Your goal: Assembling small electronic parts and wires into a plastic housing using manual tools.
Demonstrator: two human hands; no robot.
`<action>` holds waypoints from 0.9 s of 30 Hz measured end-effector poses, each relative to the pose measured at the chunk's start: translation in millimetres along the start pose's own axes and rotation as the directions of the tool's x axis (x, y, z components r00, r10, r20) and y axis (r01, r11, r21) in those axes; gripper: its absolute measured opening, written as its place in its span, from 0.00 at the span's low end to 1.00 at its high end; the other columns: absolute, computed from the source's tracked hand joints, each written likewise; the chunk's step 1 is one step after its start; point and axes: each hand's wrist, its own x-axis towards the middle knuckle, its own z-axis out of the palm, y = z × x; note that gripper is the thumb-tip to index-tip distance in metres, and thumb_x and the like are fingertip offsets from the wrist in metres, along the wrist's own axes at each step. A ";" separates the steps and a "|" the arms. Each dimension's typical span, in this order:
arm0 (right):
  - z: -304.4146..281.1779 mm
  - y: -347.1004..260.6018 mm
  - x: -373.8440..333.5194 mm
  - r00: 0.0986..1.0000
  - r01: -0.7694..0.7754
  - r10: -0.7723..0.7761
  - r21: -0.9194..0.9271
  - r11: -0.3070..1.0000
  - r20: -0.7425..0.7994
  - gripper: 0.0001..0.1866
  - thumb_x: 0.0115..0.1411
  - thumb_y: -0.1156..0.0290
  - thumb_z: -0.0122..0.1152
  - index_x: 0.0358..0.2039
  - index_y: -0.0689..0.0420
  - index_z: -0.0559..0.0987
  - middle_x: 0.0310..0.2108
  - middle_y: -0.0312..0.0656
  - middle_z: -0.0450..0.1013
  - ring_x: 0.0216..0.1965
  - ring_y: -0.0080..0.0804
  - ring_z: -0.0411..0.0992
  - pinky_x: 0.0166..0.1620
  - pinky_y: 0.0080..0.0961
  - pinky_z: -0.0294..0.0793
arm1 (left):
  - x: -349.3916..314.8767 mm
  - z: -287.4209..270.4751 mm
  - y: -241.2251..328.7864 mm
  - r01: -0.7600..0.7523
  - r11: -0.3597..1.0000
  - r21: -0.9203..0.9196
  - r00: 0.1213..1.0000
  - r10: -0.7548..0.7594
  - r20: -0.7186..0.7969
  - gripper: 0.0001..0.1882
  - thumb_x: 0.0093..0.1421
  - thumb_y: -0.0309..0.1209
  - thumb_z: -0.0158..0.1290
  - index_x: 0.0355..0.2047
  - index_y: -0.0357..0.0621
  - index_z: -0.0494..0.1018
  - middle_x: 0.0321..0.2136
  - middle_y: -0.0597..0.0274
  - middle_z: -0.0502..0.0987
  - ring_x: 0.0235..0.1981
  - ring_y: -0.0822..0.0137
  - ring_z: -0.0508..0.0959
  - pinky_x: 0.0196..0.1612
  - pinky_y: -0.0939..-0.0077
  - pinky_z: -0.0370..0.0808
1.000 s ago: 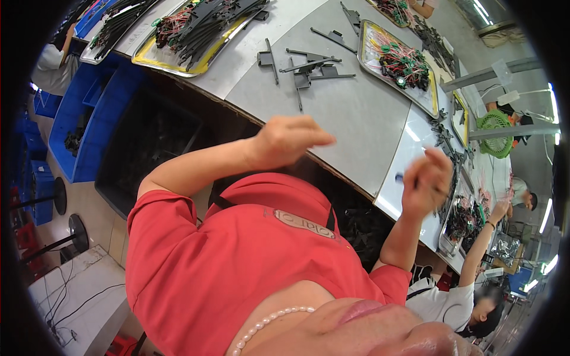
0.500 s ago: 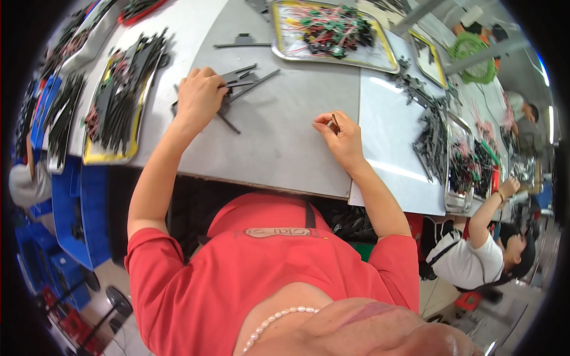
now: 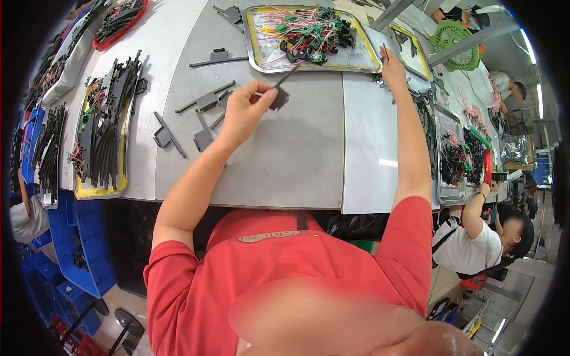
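Note:
My left hand [image 3: 244,113] is closed, pinching a dark grey plastic bracket [image 3: 280,98] with a flat plate and a long thin arm, held above the grey table. Farther right, my right hand [image 3: 393,70] is reached out beside the right end of a metal tray [image 3: 309,68]. Its fingers are closed on a thin dark stick [image 3: 386,52], whose exact kind I cannot make out. Several similar loose grey brackets [image 3: 205,139] lie left of my left hand. Inside the tray is a heap of green circuit boards [image 3: 317,35] with red and white wires.
On the left, a yellow-edged tray [image 3: 122,184] holds long dark strips and wired boards. Dark plastic parts [image 3: 424,118] are piled beside my right forearm, with another metal tray [image 3: 442,193] beyond. Blue bins [image 3: 77,249] stand below at left. A co-worker in white [image 3: 469,246] sits at right.
My left hand has moved right, lifting a bracket away from the loose ones. My right hand has gone from the table's near middle out to the far right, beside the tray, with the thin stick.

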 end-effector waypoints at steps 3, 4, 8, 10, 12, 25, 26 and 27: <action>6.1 33.3 22.0 0.975 0.039 0.047 -0.379 0.925 0.216 0.21 0.53 0.78 0.43 0.48 0.54 0.72 0.46 0.49 0.72 0.48 0.48 0.69 0.50 0.40 0.67 | -5.3 -5.7 -5.2 0.018 1.000 0.016 1.000 -0.018 0.009 0.10 0.61 0.32 0.50 0.35 0.36 0.72 0.26 0.65 0.76 0.25 0.79 0.75 0.29 0.85 0.69; 6.0 38.9 21.8 0.974 0.050 0.036 -0.362 0.931 0.226 0.21 0.53 0.78 0.43 0.48 0.54 0.72 0.45 0.49 0.72 0.47 0.49 0.69 0.50 0.40 0.67 | -4.6 -7.2 -5.6 0.019 0.998 -0.055 1.000 -0.019 0.003 0.10 0.61 0.32 0.50 0.36 0.36 0.71 0.27 0.65 0.75 0.25 0.78 0.75 0.29 0.85 0.70; -10.8 44.4 -10.1 0.952 0.022 0.088 -0.352 0.936 0.292 0.20 0.53 0.79 0.42 0.47 0.54 0.73 0.43 0.49 0.73 0.45 0.52 0.70 0.48 0.41 0.67 | -3.2 -6.0 -5.5 0.123 0.976 -0.181 0.992 -0.119 0.033 0.11 0.63 0.34 0.47 0.40 0.40 0.68 0.29 0.66 0.73 0.26 0.76 0.76 0.30 0.86 0.70; -28.9 41.1 -41.3 0.934 0.111 0.029 -0.367 0.924 0.356 0.20 0.54 0.80 0.41 0.46 0.55 0.74 0.44 0.48 0.73 0.45 0.51 0.70 0.48 0.41 0.67 | -4.4 -5.7 -4.3 0.111 0.977 -0.179 0.994 -0.106 0.037 0.11 0.63 0.34 0.48 0.40 0.40 0.68 0.29 0.66 0.73 0.26 0.76 0.76 0.30 0.86 0.70; -47.7 32.4 -68.3 0.922 0.114 -0.028 -0.201 0.973 0.386 0.19 0.56 0.79 0.41 0.46 0.55 0.75 0.44 0.47 0.73 0.44 0.49 0.71 0.48 0.38 0.68 | -5.2 -3.8 -3.2 0.136 0.969 -0.205 0.990 -0.125 0.065 0.10 0.62 0.33 0.48 0.39 0.39 0.68 0.30 0.65 0.73 0.25 0.75 0.77 0.28 0.86 0.71; -40.0 -82.4 -21.7 0.952 -0.124 0.038 0.270 0.955 0.303 0.17 0.57 0.59 0.56 0.43 0.55 0.78 0.29 0.37 0.77 0.24 0.20 0.70 0.29 0.18 0.69 | -7.4 0.1 -7.6 0.211 0.892 -0.400 0.975 -0.222 0.019 0.09 0.57 0.27 0.51 0.37 0.41 0.63 0.30 0.65 0.68 0.18 0.79 0.64 0.20 0.84 0.58; -31.4 -90.9 -19.4 0.968 0.009 -0.078 0.276 0.961 0.239 0.18 0.55 0.58 0.58 0.42 0.55 0.78 0.28 0.37 0.77 0.25 0.21 0.71 0.30 0.19 0.69 | -6.9 0.4 -6.6 0.227 0.877 -0.425 0.969 -0.247 0.008 0.09 0.58 0.27 0.51 0.36 0.41 0.63 0.28 0.68 0.67 0.17 0.80 0.61 0.20 0.84 0.55; -20.7 -100.9 -17.6 0.974 0.091 -0.137 0.244 0.965 0.180 0.19 0.54 0.56 0.60 0.41 0.55 0.78 0.27 0.37 0.77 0.25 0.22 0.71 0.30 0.20 0.69 | -6.7 -0.5 -5.5 0.229 0.845 -0.483 0.967 -0.255 0.014 0.10 0.57 0.28 0.53 0.36 0.42 0.63 0.27 0.69 0.66 0.18 0.80 0.60 0.20 0.85 0.54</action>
